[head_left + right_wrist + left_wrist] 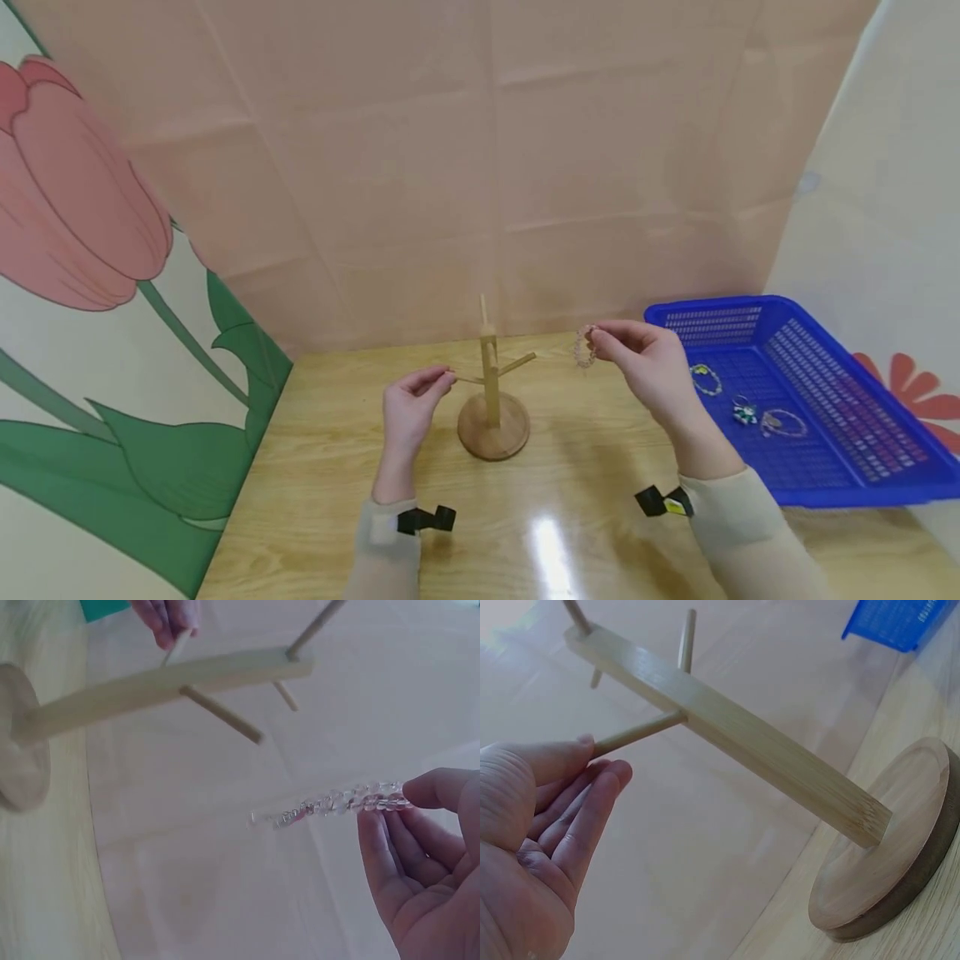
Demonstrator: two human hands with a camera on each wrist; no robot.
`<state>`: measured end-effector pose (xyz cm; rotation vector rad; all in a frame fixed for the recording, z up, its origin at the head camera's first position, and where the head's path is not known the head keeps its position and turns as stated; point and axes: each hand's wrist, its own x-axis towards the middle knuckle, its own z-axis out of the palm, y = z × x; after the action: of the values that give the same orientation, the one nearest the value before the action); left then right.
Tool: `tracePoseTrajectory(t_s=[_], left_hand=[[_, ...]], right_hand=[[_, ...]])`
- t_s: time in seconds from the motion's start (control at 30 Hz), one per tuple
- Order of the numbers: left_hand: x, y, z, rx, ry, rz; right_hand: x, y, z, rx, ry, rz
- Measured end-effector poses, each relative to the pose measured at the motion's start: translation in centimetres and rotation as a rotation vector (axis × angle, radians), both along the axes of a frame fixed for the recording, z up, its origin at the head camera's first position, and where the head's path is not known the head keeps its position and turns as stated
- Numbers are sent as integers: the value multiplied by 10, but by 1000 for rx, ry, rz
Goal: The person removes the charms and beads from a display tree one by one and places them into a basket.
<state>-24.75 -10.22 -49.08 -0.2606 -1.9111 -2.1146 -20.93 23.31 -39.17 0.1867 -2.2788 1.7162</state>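
A wooden peg stand (492, 392) with a round base stands upright on the table, thin pegs jutting from its post. My left hand (411, 406) pinches the end of its left peg (641, 735) between thumb and fingers. In my right hand (651, 367), thumb and fingertips pinch a clear and pink beaded bracelet (585, 347), which hangs in the air to the right of the stand. The right wrist view shows the bracelet (345, 801) nearly edge-on, apart from the bare right peg (223, 715).
A blue plastic basket (806, 492) sits on the right of the wooden table (315, 467). Inside lie a yellowish bracelet (707, 381), a green and white beaded piece (744, 412) and a pinkish bracelet (784, 423). A pink cloth (420, 208) hangs behind the table.
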Motion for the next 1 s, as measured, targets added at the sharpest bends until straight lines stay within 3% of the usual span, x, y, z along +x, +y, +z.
tracePoseTrajectory(t_s=[0.33, 0.7, 1.0], left_hand=[[-2, 0, -2, 9, 9, 1], [-3, 4, 0, 24, 11, -10], [-4, 3, -1, 35, 18, -16]], right_hand=[[-9, 44, 24, 49, -31, 51], [-23, 101, 24, 128, -112, -25], [-27, 128, 24, 251, -100, -56]])
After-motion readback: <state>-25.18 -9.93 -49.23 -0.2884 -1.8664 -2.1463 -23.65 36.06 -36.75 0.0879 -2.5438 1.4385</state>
